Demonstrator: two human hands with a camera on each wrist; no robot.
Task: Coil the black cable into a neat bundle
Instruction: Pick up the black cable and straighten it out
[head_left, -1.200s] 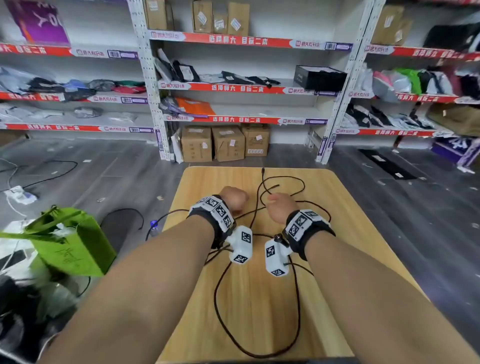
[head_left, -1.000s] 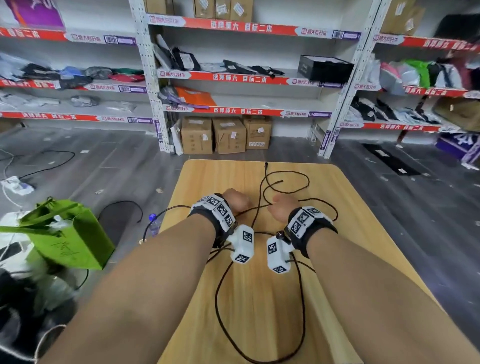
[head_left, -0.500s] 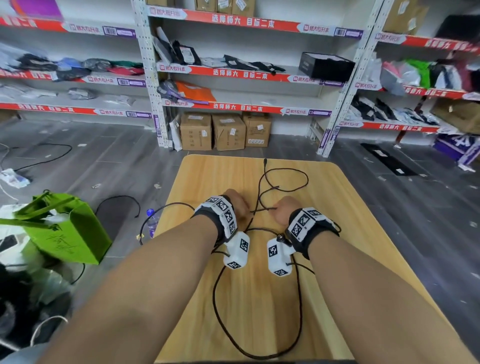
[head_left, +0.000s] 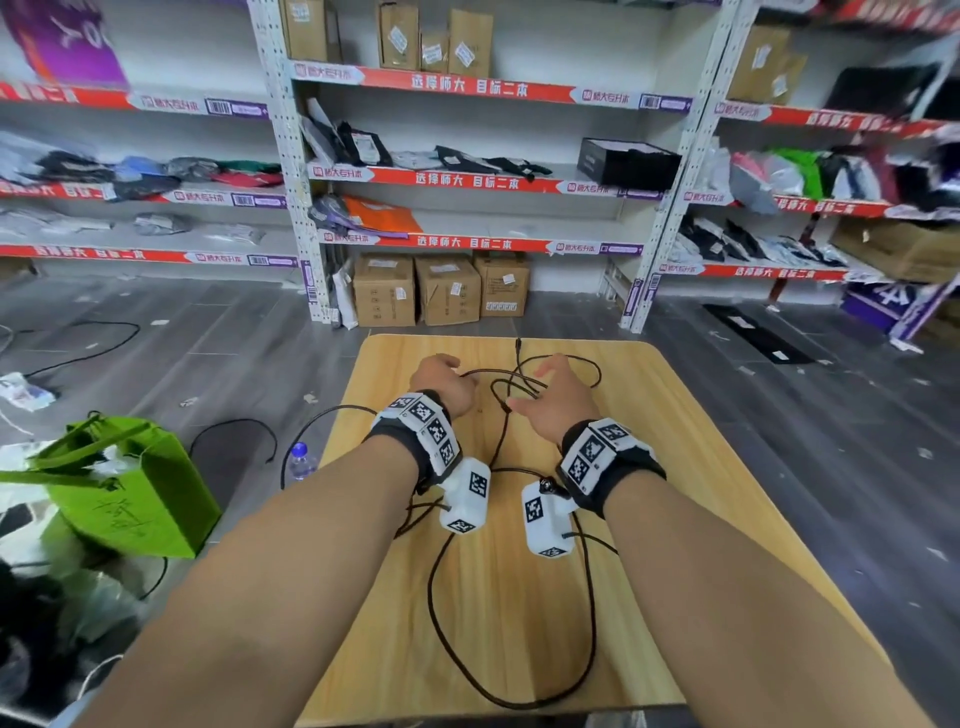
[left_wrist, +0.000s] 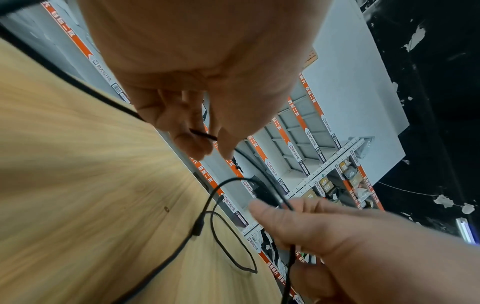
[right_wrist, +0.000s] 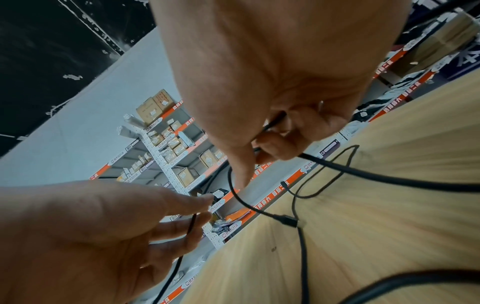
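A thin black cable lies in loose loops on the wooden table, with one big loop near the front edge and smaller loops at the far end. Its plug end points at the far edge. My left hand pinches a strand between thumb and fingers. My right hand is just to its right, fingers curled round another strand. A short raised arc of cable joins the two hands. An in-line connector rests on the wood below them.
A green bag and a water bottle stand on the floor left of the table. Other cables trail there too. Shelving and cardboard boxes stand beyond the far edge. Part of the cable hangs over the table's left edge.
Both hands have moved toward the far end of the table and slightly apart. The right hand's fingers have loosened, and a small loop now stands between the hands.
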